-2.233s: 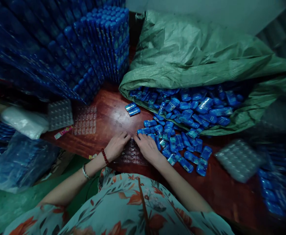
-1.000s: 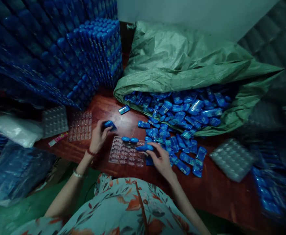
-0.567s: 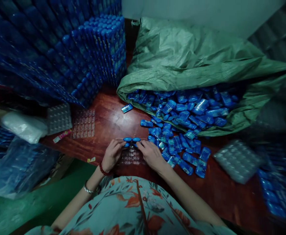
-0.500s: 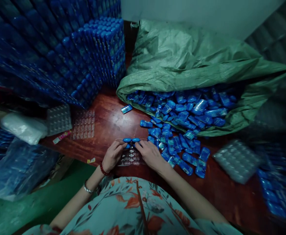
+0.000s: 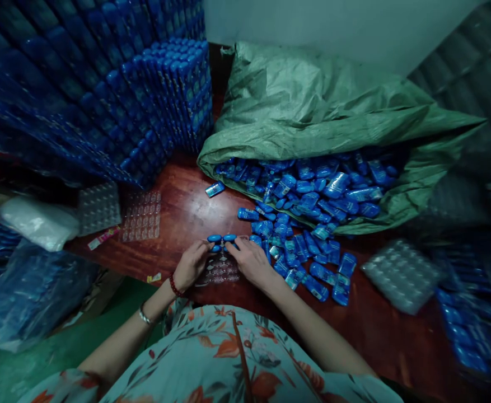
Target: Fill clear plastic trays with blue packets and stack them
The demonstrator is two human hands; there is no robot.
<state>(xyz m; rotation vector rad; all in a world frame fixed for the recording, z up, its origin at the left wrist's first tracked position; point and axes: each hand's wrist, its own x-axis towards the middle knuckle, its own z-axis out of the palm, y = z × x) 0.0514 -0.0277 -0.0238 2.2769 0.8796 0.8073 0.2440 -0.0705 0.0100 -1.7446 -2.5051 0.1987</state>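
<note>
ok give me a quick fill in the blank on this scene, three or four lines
1. Both hands, left hand and right hand, rest on a clear ____ tray.
2. The loose blue packets spill from a ____ sack.
3. The table surface is reddish ____.
4. The red bead bracelet sits on the ____ wrist.

Missing words: plastic; green; wood; left

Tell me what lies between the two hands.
In the head view, the clear blister tray, with small blue cases seated along its far edge, lies between the left hand and right hand.
</note>
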